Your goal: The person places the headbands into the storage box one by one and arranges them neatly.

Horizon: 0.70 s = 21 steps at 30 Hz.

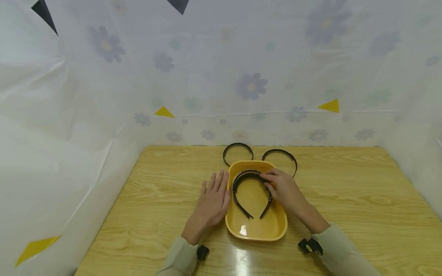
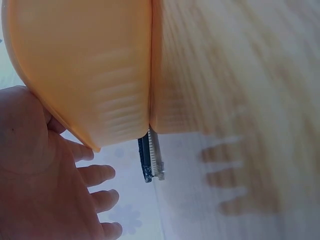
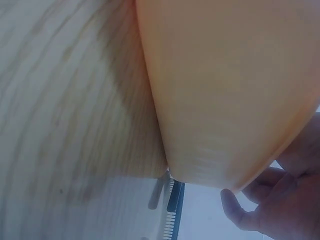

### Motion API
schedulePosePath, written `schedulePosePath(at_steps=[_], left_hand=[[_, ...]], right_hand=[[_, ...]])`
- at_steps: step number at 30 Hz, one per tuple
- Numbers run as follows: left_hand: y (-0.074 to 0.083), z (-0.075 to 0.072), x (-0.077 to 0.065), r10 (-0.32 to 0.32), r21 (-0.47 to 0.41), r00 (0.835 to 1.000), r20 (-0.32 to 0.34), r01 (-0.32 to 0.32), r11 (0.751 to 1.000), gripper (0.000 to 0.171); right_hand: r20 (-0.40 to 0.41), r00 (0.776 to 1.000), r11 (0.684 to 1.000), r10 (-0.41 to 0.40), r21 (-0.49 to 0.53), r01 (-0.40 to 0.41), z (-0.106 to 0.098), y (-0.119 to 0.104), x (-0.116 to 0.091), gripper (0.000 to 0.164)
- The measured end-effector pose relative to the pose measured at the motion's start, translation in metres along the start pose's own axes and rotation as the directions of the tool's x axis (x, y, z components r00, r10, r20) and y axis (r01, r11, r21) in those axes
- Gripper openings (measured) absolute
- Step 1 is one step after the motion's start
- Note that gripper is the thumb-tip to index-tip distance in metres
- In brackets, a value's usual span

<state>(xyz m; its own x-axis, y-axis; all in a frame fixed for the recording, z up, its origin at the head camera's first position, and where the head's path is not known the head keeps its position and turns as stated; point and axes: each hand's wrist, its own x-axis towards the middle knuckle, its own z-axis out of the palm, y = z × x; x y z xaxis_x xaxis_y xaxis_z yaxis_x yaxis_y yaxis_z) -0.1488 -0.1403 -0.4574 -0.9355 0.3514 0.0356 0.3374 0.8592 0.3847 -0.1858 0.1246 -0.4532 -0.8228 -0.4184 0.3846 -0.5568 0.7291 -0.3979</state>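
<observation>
A yellow tray [image 1: 272, 232] sits on the wooden table, and a black toothed headband [image 1: 241, 180] lies in it with its ends toward me. My right hand [image 1: 281, 188] pinches the headband's top right arc with curled fingers. My left hand [image 1: 214, 197] rests flat on the table, fingers straight, against the tray's left rim. The left wrist view shows the tray's outer wall [image 2: 95, 65] above my straight left fingers [image 2: 97, 175]. In the right wrist view the tray wall [image 3: 225, 90] fills the frame, with my curled right fingers [image 3: 260, 210] at its rim.
Two more black headbands lie on the table behind the tray, one at the left [image 1: 237, 147] and one at the right [image 1: 281, 154]. A flowered white sheet [image 1: 252, 86] walls the table at the back and both sides. Bare wood [image 1: 362, 199] spreads out either side.
</observation>
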Motion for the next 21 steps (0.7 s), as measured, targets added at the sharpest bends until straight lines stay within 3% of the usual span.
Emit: schedulePosePath(at_steps=[12, 21], left_hand=[[0.0002, 0.0003, 0.0003, -0.011, 0.004, 1.000, 0.012, 0.011, 1.000, 0.059], [-0.0003, 0.0008, -0.0001, -0.005, -0.009, 1.000, 0.006, 0.005, 1.000, 0.059]], right_hand=[[0.002, 1.000, 0.999, -0.020, -0.048, 0.020, 0.0013, -0.0017, 0.0001, 0.030], [0.054, 0.998, 0.995, -0.024, -0.100, 0.030, -0.0022, -0.0061, 0.0014, 0.029]])
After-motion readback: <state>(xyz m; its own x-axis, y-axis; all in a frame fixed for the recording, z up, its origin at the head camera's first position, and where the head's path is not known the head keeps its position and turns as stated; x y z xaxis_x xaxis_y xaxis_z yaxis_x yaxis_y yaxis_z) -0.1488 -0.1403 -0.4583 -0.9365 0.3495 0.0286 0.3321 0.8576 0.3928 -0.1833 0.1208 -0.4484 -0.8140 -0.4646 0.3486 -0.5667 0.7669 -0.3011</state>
